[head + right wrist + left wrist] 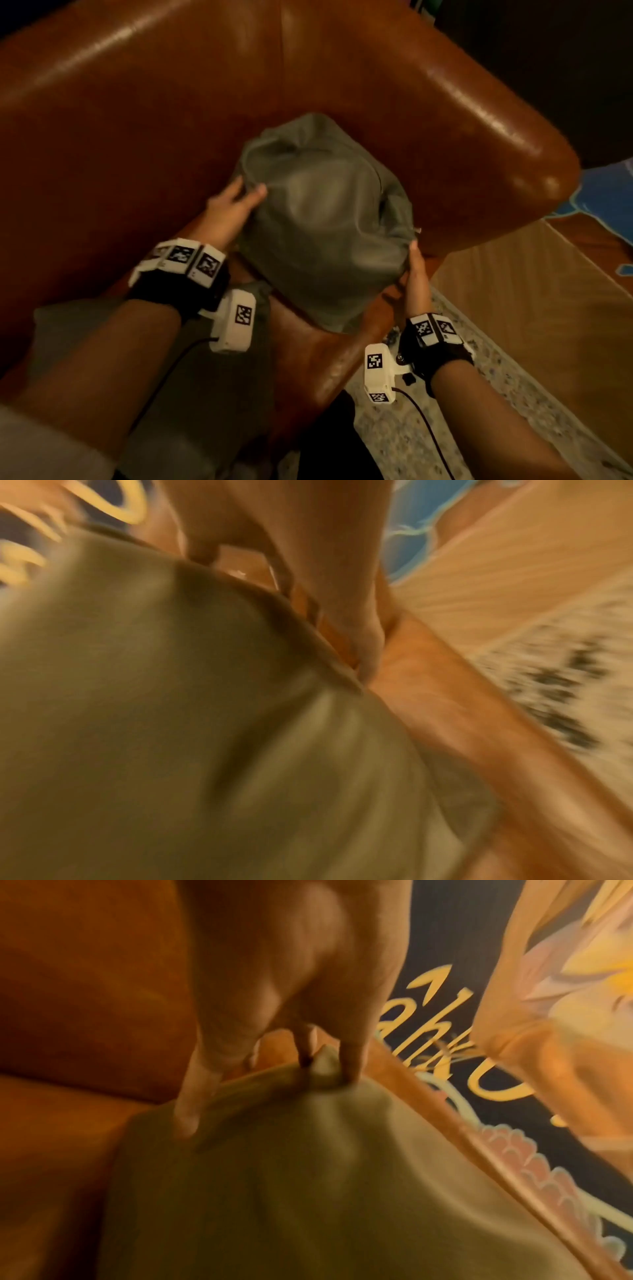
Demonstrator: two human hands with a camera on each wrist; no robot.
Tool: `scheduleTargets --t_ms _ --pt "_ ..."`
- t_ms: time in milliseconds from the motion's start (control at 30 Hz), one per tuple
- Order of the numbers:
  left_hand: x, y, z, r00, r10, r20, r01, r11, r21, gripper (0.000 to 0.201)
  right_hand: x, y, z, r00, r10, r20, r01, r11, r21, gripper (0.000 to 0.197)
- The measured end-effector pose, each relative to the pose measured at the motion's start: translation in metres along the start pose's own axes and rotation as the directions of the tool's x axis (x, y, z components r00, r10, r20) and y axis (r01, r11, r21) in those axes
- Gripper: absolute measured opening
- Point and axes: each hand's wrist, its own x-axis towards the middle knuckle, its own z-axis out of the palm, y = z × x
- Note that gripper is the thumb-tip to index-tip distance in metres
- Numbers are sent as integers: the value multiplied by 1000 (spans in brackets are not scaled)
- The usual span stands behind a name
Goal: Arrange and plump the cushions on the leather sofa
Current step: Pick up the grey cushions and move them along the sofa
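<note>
A grey-green cushion (325, 219) stands in the corner of the brown leather sofa (137, 120), leaning on the backrest and armrest. My left hand (236, 205) grips its left edge. In the left wrist view my fingers (352, 1053) pinch a bunched corner of the cushion (308, 1191). My right hand (416, 274) holds the cushion's near right corner, thumb up along the side. The right wrist view is blurred; there my right hand (308, 547) clasps the edge of the cushion (171, 696) beside the sofa's front edge (445, 710).
A second pale cushion (68, 329) lies on the seat under my left forearm. A speckled rug (428, 428) and a wooden floor (531, 291) lie to the right of the sofa, with a blue patterned mat (606, 198) beyond the armrest.
</note>
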Motion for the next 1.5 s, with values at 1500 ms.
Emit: scheduleTargets --t_ms 1500 --pt "-275 -224 -190 834 -108 -542 298 914 276 38 -154 154 68 772 78 631 532 465 -708 40"
